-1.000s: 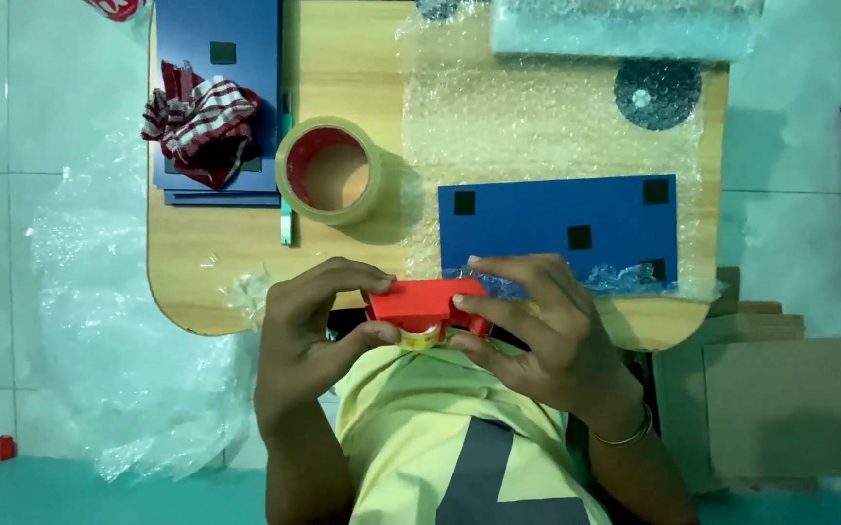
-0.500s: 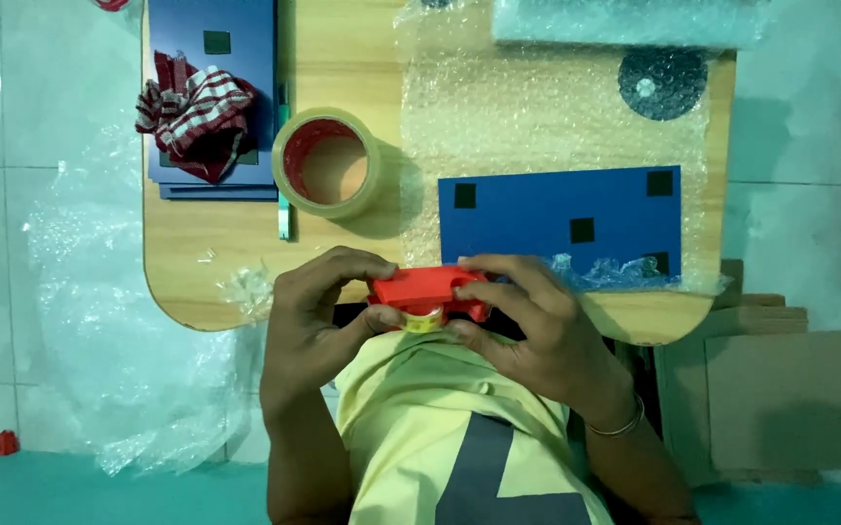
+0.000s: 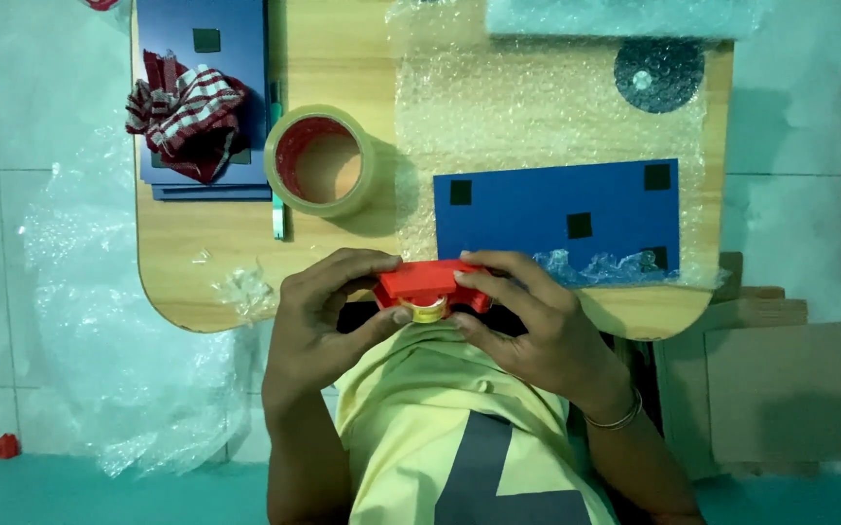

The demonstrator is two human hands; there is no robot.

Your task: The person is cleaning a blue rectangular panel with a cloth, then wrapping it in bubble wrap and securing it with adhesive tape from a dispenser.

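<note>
Both my hands hold a small red tape dispenser [image 3: 427, 283] with a yellowish roll under it, just over the near edge of the wooden table [image 3: 343, 58]. My left hand [image 3: 321, 316] grips its left end, thumb underneath. My right hand [image 3: 534, 326] grips its right end, fingers curled over the top. Just beyond the dispenser lies a blue flat panel [image 3: 556, 209] with black squares, resting on a sheet of bubble wrap [image 3: 498, 107].
A big roll of clear packing tape [image 3: 321, 161] stands left of the panel. A red-and-white checked cloth [image 3: 185, 112] lies on blue boards [image 3: 236, 39] at the far left. A dark disc [image 3: 658, 73] sits far right. Cardboard [image 3: 789, 389] and loose plastic film [image 3: 109, 321] lie on the floor.
The dispenser stays in both hands near the table edge; my fingers have shifted slightly on it. The view has drifted a little.
</note>
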